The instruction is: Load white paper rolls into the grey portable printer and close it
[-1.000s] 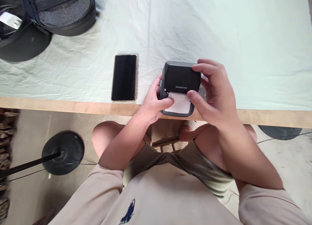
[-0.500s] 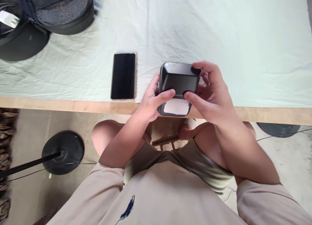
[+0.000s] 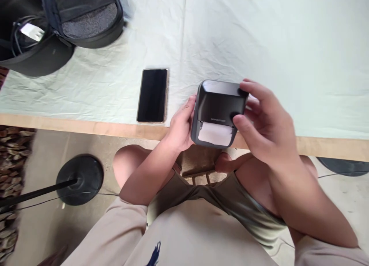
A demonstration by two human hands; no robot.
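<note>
A black label printer (image 3: 223,106) with a white label sticking out of its front is held over the table's near edge. My left hand (image 3: 181,125) supports it from the left side, its thumb along the side wall and its other fingers hidden behind or beneath. On the right, my right hand (image 3: 265,123) grips the printer's side, with the index finger at the top corner and the thumb at the front near the label slot. Left of the printer, a smartphone (image 3: 152,95) with a dark screen lies flat on the pale cloth.
An open black case (image 3: 54,56) holding a coiled cable and a white plug (image 3: 33,31) stands at the upper left. The wooden table edge (image 3: 121,130) runs across in front of my knees. A round black stand base (image 3: 89,177) is on the floor at left.
My left thumb has moved off the printer's front to its left side. The whole scene has shifted a little right and down in view, showing more of the case.
</note>
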